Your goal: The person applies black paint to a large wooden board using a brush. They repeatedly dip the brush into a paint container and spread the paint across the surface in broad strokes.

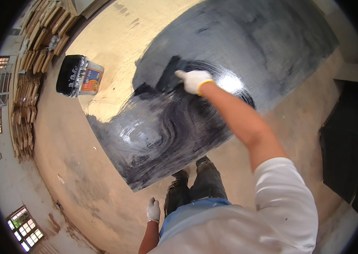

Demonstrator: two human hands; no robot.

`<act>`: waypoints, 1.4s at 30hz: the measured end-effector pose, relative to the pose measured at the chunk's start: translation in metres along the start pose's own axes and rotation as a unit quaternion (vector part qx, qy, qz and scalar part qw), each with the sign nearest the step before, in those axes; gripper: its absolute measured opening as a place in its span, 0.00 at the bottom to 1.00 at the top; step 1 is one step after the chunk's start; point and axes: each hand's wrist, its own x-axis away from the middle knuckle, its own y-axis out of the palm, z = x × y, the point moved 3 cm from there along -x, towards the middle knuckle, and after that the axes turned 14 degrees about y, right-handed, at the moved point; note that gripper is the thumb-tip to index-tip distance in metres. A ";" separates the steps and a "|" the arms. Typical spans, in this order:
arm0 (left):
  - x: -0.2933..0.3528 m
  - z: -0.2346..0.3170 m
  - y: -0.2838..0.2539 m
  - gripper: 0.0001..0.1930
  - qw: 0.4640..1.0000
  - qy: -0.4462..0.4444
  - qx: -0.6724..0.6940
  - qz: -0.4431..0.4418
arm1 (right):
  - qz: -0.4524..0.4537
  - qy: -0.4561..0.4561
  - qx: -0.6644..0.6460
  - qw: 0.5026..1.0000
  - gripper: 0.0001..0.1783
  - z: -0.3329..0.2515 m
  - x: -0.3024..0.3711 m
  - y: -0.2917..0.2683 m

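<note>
Seen from above: I stand at the near edge of a large, pale-yellow board (107, 40), my legs (206, 182) just beside it. My right hand (196, 81), in a white glove, reaches to the middle of the board and grips a wide black spreader (169, 74), which lies on the surface. One finger points forward along it; the others seem curled around it, though blur hides exactly how. My left hand (153, 210), also gloved, hangs low near my thigh with nothing visible in it; I cannot tell whether its fingers are spread or pressed together.

By my judgement, the coating is well past half done. Black paint (246, 46) covers the far right and the near end, greyer in the distance, wet and swirled with streaks closer to me. The far-left part is bare apart from a few faint smudges, its border with the black ragged. The streaks suggest smoothing is unfinished too.

A bucket (97, 70), smeared black inside, stands at the board's left edge. Beyond it, stacked wood (52, 25) lines the wall.
</note>
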 end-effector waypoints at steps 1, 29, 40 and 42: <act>-0.004 0.012 -0.001 0.29 1.000 0.015 -0.006 -0.004 | 0.008 -0.023 0.017 1.000 0.25 -0.024 -0.004 0.011; 0.024 -0.084 -0.031 0.29 0.979 -0.033 0.129 0.156 | -0.041 -0.027 0.065 0.997 0.39 -0.145 0.050 0.050; -0.006 -0.201 -0.080 0.32 0.997 -0.080 0.008 -0.024 | -0.060 0.142 0.045 0.987 0.39 -0.135 0.122 0.095; -0.038 -0.220 -0.122 0.31 0.998 -0.062 -0.003 -0.028 | -0.006 0.128 0.001 0.992 0.39 -0.131 0.116 0.114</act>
